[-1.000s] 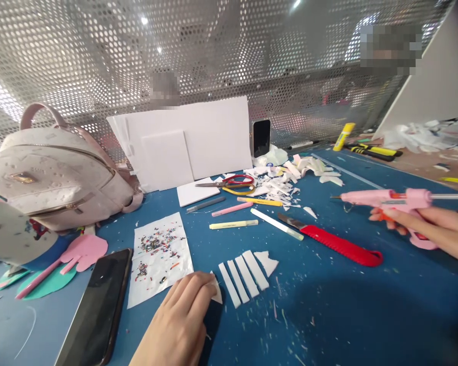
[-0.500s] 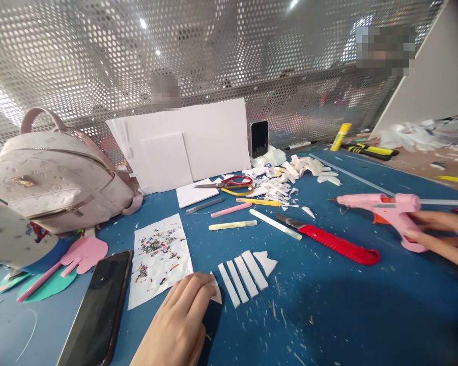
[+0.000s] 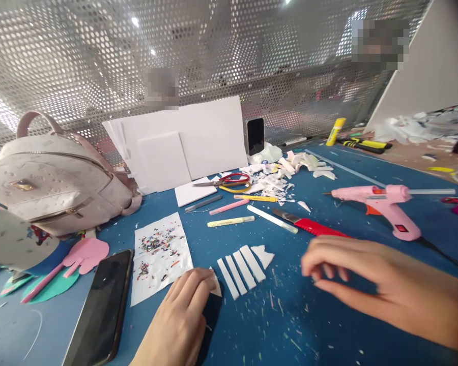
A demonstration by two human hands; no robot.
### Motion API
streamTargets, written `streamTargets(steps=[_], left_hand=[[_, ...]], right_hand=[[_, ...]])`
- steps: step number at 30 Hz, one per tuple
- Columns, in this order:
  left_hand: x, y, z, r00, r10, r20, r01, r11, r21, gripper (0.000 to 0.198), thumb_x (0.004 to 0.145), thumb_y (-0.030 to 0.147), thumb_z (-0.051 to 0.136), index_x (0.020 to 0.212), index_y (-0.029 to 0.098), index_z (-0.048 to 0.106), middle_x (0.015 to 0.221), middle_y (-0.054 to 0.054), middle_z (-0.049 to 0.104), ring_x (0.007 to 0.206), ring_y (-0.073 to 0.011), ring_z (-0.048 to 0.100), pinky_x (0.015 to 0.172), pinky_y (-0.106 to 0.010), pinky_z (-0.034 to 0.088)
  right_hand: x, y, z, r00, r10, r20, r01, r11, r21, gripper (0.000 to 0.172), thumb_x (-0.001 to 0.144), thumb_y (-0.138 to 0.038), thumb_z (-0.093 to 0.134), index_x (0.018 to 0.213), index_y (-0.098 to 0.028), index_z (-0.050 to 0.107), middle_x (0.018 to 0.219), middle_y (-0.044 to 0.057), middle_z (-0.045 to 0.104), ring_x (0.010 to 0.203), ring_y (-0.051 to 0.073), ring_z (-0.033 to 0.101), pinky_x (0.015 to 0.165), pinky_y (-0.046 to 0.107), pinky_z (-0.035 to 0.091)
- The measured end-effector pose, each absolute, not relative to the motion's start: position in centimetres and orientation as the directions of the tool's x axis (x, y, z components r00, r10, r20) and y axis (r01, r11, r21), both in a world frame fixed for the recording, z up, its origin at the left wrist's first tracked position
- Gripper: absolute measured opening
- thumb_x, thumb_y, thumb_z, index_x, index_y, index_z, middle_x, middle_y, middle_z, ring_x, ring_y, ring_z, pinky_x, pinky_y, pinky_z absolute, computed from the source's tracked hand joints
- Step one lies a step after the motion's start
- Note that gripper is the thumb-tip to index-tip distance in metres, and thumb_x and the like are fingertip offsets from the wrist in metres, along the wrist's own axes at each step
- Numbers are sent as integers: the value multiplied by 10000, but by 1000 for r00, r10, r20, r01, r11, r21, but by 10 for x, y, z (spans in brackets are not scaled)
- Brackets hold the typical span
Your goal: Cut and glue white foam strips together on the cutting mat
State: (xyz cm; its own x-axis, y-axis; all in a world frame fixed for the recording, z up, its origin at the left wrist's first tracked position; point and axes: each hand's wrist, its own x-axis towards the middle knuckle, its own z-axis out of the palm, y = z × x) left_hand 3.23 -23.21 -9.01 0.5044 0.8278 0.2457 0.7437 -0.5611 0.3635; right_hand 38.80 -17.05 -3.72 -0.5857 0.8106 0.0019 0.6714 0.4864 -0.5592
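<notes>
My left hand (image 3: 179,310) rests on the blue table with its fingers bent together. A small pointed white foam-board piece (image 3: 216,284) sticks out from under the fingertips. Just right of it lie several white foam-board strips (image 3: 241,270) side by side, with a notched white scrap (image 3: 263,256) at their end. My right hand (image 3: 366,284) hovers over the table, fingers curved and thumb apart from them, with nothing seen in it. Behind it lies a red-handled craft knife (image 3: 318,227), its handle partly covered by the hand. A pink hot glue gun (image 3: 381,198) stands farther right with a glue stick in it.
Several markers (image 3: 231,221), scissors (image 3: 229,182) and a heap of white scraps (image 3: 270,183) lie beyond the strips. Left are a sheet with coloured bits (image 3: 160,274), a phone (image 3: 99,310) and a backpack (image 3: 57,178). White boards (image 3: 213,137) lean at the back.
My right hand has let go of the glue gun and moved left and nearer, beside the craft knife. The glue gun stays on the table. My left hand is nearly unmoved.
</notes>
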Motion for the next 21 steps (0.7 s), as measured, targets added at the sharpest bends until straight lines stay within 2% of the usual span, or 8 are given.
streamTargets(steps=[2, 6, 11, 21], left_hand=[[33, -233, -90, 501, 832, 237, 740, -554, 381, 611, 793, -47, 374, 1316, 254, 469, 1377, -59, 574, 1291, -203, 539, 1103, -356, 493], [34, -232, -90, 502, 834, 230, 736, -552, 393, 573, 815, -36, 370, 1303, 249, 470, 1369, -71, 574, 1275, -216, 548, 1082, -374, 507], [33, -231, -89, 518, 820, 241, 731, -571, 373, 516, 840, -22, 364, 1274, 223, 496, 1339, -107, 590, 1236, -242, 577, 1042, -402, 535], [30, -230, -90, 537, 818, 203, 726, -572, 382, 570, 783, -33, 391, 1287, 215, 487, 1351, -97, 566, 1247, -237, 550, 1062, -389, 524]], right_hand=[[348, -157, -31, -716, 699, -1, 583, 597, -551, 92, 981, -307, 564, 975, -281, 652, 960, 19, 695, 819, 189, 641, 724, 319, 483], [295, -136, -35, -798, 603, -10, 532, 697, -481, 39, 911, -189, 606, 907, -228, 602, 905, 3, 654, 778, 173, 610, 679, 297, 402], [274, -127, -44, -808, 588, -42, 534, 699, -476, 20, 889, -195, 622, 904, -208, 624, 897, 2, 639, 738, 163, 591, 643, 287, 367], [271, -124, -46, -803, 592, -74, 549, 686, -477, 56, 853, -166, 624, 876, -213, 603, 891, -6, 609, 733, 154, 567, 651, 279, 353]])
